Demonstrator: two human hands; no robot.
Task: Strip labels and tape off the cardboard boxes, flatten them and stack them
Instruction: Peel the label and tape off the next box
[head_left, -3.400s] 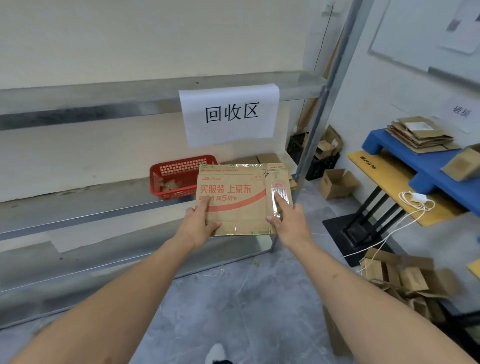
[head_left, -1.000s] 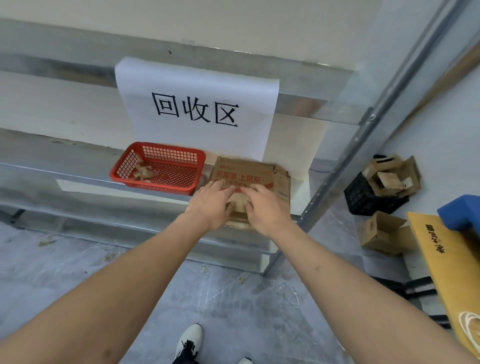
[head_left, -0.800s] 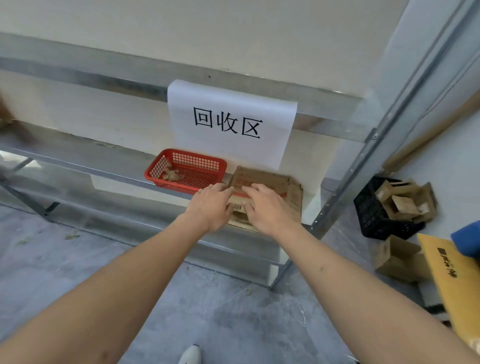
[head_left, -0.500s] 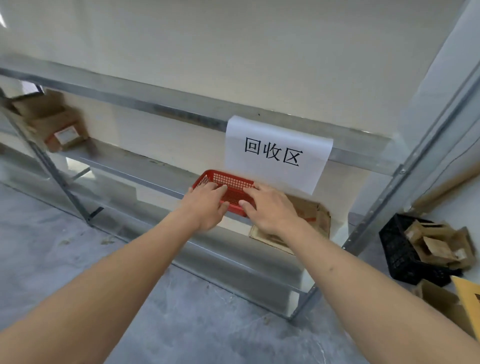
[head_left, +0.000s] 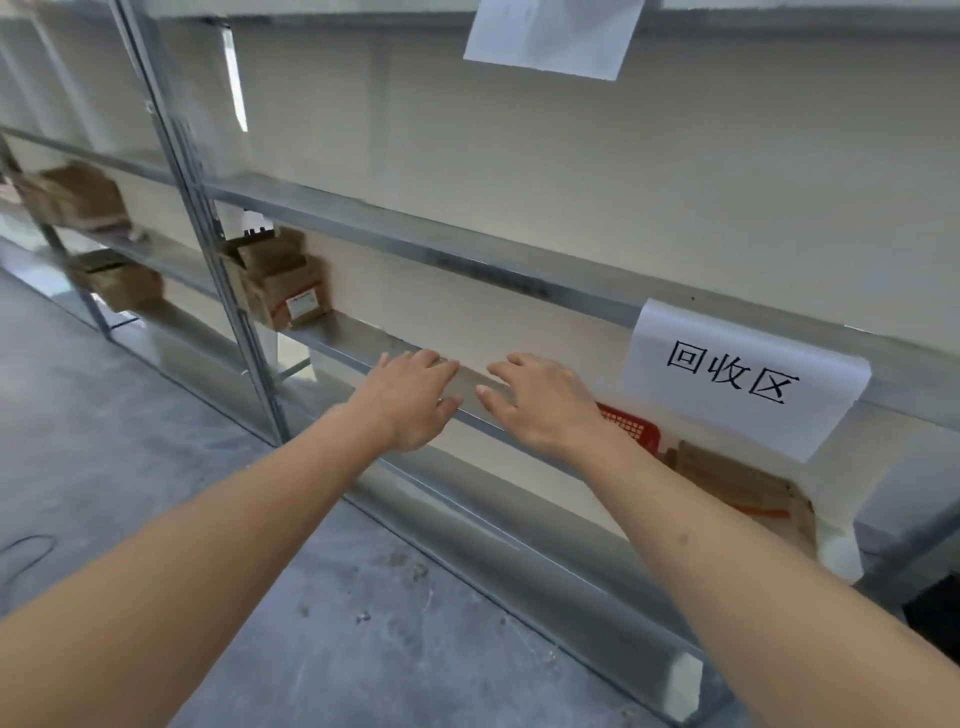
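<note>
A flattened brown box with red print (head_left: 748, 493) lies on the metal shelf (head_left: 343, 332) at the right, under a white paper sign (head_left: 737, 379). My left hand (head_left: 410, 400) and my right hand (head_left: 540, 405) hover in front of the shelf's edge, left of that box, fingers relaxed and holding nothing. Further left on the same shelf stands an unflattened cardboard box with a white label (head_left: 275, 286), beside the upright post. More cardboard boxes (head_left: 78, 197) sit on shelves at the far left.
A red plastic basket (head_left: 631, 428) sits on the shelf, mostly hidden behind my right wrist. A metal upright post (head_left: 208, 249) divides the rack. Another paper sheet (head_left: 550, 36) hangs from the shelf above. Grey concrete floor (head_left: 130, 441) lies below.
Both hands let go of the flattened box on the shelf beside the red basket and moved left along the shelf. The view swung left, bringing more boxes into sight.
</note>
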